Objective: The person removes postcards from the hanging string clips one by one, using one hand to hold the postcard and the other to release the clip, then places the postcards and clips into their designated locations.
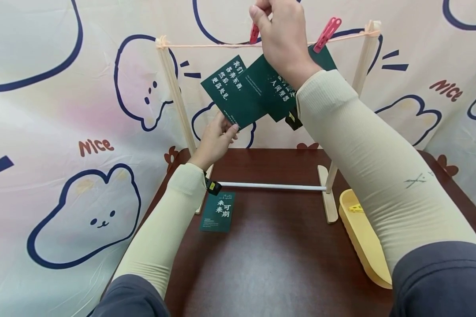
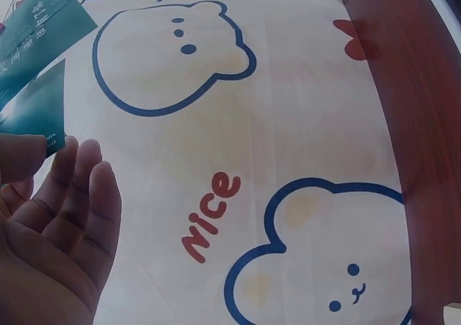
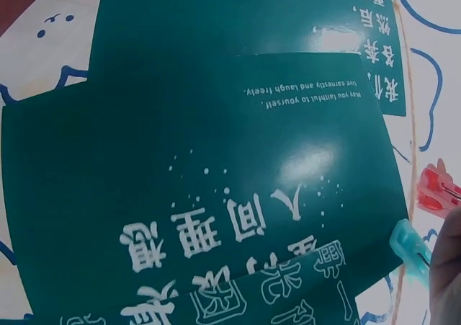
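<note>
My left hand (image 1: 216,138) pinches the lower corner of a dark green printed card (image 1: 222,86) between thumb and fingers; in the left wrist view that corner (image 2: 52,134) sits by the thumb. Up at the string (image 1: 206,46), my right hand (image 1: 287,39) pinches a red clothespin (image 1: 254,33). A second green card (image 3: 216,145) overlaps the first, with a teal clothespin (image 3: 410,246) at its edge by the string. Farther right, another red clothespin (image 1: 327,35) holds a green card (image 1: 323,57), partly hidden behind my right hand and wrist.
The string runs between two wooden posts (image 1: 176,97), joined low by a white rod (image 1: 273,186). One green card (image 1: 217,213) lies on the brown table (image 1: 285,255). At the right, a yellow tray (image 1: 365,246) contains a yellow clothespin (image 1: 355,208). Behind hangs a printed cloth (image 1: 75,110).
</note>
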A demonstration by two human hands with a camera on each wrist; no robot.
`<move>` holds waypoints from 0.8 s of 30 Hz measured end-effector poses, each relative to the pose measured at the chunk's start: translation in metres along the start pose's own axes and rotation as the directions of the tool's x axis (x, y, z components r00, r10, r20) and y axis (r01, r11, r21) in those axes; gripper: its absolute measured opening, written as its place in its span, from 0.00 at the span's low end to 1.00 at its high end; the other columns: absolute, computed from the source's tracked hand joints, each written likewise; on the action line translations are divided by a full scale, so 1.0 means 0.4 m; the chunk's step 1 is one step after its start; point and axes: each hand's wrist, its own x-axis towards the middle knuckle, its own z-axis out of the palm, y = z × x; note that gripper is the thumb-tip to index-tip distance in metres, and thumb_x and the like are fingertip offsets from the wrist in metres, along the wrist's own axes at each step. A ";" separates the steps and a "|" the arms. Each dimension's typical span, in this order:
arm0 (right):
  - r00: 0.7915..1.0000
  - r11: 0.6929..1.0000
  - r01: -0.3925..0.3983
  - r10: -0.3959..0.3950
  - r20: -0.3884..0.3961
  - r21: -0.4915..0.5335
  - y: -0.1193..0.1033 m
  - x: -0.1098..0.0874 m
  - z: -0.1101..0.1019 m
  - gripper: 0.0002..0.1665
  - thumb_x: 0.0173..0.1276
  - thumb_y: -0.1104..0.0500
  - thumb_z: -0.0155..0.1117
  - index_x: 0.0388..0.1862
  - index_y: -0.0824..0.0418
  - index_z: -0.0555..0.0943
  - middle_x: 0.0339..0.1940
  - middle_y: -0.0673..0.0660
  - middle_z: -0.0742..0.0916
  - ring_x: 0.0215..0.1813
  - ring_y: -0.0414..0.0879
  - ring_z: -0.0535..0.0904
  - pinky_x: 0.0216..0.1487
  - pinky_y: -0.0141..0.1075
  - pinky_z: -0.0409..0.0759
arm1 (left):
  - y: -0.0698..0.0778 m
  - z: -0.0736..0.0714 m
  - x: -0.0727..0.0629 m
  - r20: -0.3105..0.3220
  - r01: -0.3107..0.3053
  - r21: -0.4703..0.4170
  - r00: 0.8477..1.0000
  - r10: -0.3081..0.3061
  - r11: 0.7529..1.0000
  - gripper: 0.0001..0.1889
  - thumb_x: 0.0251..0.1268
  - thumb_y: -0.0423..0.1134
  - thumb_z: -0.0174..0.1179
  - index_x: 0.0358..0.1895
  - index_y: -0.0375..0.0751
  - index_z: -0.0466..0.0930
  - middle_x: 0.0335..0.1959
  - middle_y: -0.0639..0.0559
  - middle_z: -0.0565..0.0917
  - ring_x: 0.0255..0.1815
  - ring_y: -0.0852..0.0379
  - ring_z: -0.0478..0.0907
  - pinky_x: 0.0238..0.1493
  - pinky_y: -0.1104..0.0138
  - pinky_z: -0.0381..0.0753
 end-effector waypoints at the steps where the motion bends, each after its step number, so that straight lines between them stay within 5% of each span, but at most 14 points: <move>1: 1.000 1.000 -0.001 0.001 0.002 -0.001 0.000 -0.002 -0.001 0.21 0.75 0.46 0.49 0.56 0.54 0.79 0.51 0.52 0.81 0.50 0.36 0.70 0.52 0.23 0.72 | -0.001 0.000 -0.001 0.000 0.001 0.003 1.000 -0.001 1.000 0.25 0.76 0.40 0.51 0.72 0.62 0.59 0.42 0.55 0.82 0.37 0.57 0.77 0.42 0.64 0.80; 24: 0.987 0.980 0.160 -0.160 0.008 -0.114 0.016 -0.046 -0.027 0.26 0.74 0.42 0.49 0.64 0.52 0.75 0.57 0.49 0.79 0.46 0.36 0.70 0.49 0.22 0.72 | -0.037 -0.033 -0.045 -0.030 0.014 0.030 0.999 -0.013 0.999 0.16 0.77 0.43 0.51 0.63 0.49 0.70 0.34 0.51 0.79 0.35 0.54 0.76 0.37 0.61 0.76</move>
